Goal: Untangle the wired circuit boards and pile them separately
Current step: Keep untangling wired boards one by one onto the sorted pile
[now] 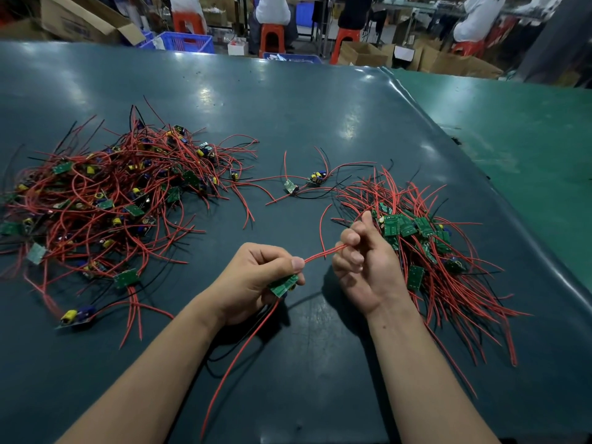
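A small green circuit board point(283, 285) with red wires is pinched in my left hand point(256, 277) near the table's front middle. Two of its red wires point(323, 251) stretch tight to my right hand point(365, 257), whose fingers are closed on them. Another red wire and a black one hang down from the board toward me. A big tangled heap of wired boards point(105, 200) lies at the left. A tidier pile of boards point(426, 248), wires fanned out, lies just right of my right hand.
Two loose wired boards point(304, 184) lie between the heaps, farther back. The dark green table mat point(288, 116) ends at a raised right edge beside a lighter green surface point(519, 145). Cardboard boxes, blue crates, orange stools and seated people are beyond the table.
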Demonstrator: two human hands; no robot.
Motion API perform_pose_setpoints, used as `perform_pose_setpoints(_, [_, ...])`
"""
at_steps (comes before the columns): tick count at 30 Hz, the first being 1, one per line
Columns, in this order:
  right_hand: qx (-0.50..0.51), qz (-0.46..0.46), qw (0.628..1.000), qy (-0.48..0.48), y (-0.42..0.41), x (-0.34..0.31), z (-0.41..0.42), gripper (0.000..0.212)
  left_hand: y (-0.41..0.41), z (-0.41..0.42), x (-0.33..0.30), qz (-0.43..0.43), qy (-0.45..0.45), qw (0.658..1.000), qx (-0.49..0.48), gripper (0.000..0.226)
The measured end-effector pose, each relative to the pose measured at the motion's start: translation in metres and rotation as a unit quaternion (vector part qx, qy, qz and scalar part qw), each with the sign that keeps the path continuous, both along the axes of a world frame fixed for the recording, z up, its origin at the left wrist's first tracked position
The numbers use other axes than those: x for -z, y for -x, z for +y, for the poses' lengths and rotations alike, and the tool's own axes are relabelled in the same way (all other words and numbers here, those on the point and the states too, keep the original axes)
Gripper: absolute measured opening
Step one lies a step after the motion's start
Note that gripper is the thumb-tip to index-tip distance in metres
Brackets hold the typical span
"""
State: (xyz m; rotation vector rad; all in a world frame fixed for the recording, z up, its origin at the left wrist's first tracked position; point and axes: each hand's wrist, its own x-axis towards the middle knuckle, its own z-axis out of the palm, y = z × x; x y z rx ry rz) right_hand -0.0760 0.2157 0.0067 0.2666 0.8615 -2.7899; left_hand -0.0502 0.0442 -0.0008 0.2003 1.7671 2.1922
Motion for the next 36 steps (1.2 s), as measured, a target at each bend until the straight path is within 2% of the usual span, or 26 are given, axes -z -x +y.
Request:
perform_pose_setpoints(5, [-0.051,0.003,0.998,-0.021,0.000,0.001,0.006,0.050,0.000,-0.002,0.001,0.004,0.016,1.000,0.016,0.026])
perform_pose_setpoints(9, [-0.042,0.031,0.998,-0.030,0.001,0.001,0.004,0.045,0.002,-0.002,0.000,-0.036,-0.046,0.998,-0.031,0.024])
perform_pose_setpoints(12, [-0.110,0.054,0.986,-0.115,-0.001,0.004,-0.002,0.078,0.004,0.000,0.001,-0.030,-0.078,0.993,-0.084,0.024])
perform_pose_setpoints(14, [-0.160,0.071,0.969,-0.176,-0.006,0.007,-0.008,0.065,0.003,0.002,0.002,-0.018,-0.099,0.990,-0.096,0.025])
perform_pose_setpoints(16, [-0.170,0.084,0.962,-0.197,-0.011,0.010,-0.014,0.037,0.001,0.003,0.002,-0.012,-0.108,0.991,-0.080,0.023])
perform_pose_setpoints(17, [-0.162,0.088,0.961,-0.204,-0.013,0.011,-0.016,0.025,0.000,0.003,0.003,-0.010,-0.093,0.993,-0.070,0.022])
perform_pose_setpoints(19, [-0.136,0.090,0.962,-0.218,-0.013,0.011,-0.016,0.017,0.000,0.002,0.003,-0.012,-0.047,0.997,-0.063,0.021])
perform_pose_setpoints(23, [-0.006,0.084,0.979,-0.187,-0.005,0.005,-0.006,0.019,0.000,-0.001,0.003,-0.022,-0.019,0.998,-0.049,0.023])
perform_pose_setpoints(26, [0.062,0.081,0.972,-0.210,-0.003,0.004,-0.005,0.015,-0.001,-0.001,0.001,-0.022,-0.012,0.999,-0.024,0.024])
perform_pose_setpoints(28, [0.093,0.103,0.946,-0.294,-0.003,0.006,-0.009,0.018,0.000,-0.002,0.000,-0.022,-0.007,1.000,-0.016,0.024])
perform_pose_setpoints(30, [0.113,0.147,0.890,-0.416,-0.005,0.010,-0.014,0.017,-0.001,-0.002,-0.001,-0.014,0.003,1.000,-0.011,0.025])
perform_pose_setpoints(32, [0.123,0.168,0.851,-0.481,-0.007,0.013,-0.016,0.020,-0.001,-0.003,0.000,-0.009,0.009,1.000,-0.011,0.025])
perform_pose_setpoints(34, [0.137,0.171,0.840,-0.497,-0.007,0.015,-0.016,0.026,-0.002,-0.002,0.001,-0.007,0.004,1.000,-0.012,0.025])
perform_pose_setpoints(36, [0.137,0.158,0.854,-0.476,-0.006,0.015,-0.015,0.024,-0.001,-0.002,0.001,-0.009,0.001,1.000,-0.015,0.025])
